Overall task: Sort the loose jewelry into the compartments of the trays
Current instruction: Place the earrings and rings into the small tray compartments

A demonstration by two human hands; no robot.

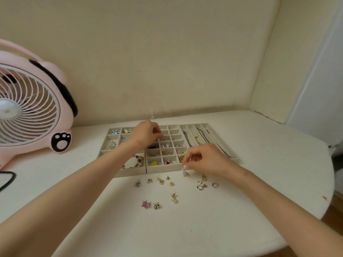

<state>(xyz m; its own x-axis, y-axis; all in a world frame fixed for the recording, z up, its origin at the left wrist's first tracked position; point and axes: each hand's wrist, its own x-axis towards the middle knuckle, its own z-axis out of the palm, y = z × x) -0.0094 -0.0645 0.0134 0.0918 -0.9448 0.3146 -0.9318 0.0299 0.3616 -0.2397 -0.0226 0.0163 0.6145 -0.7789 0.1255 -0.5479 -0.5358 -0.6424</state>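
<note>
Three cream trays lie side by side on the white table: a left tray (104, 147), a middle tray (161, 168) of small square compartments and a right tray (213, 127) of long slots with chains. My left hand (145, 133) hovers over the middle tray's far compartments, fingers curled; what it holds is hidden. At the middle tray's front edge my right hand (206, 159) pinches a small pale earring (185, 172) just above the table. Several loose earrings lie in front of the trays, among them a pink star (145, 204) and silver rings (200, 187).
A pink fan (33, 108) with a paw print stands at the left, close to the trays. A black cord (8, 179) curls at the table's left edge. The table's rounded edge (326, 191) drops off at the right. A wall closes the back.
</note>
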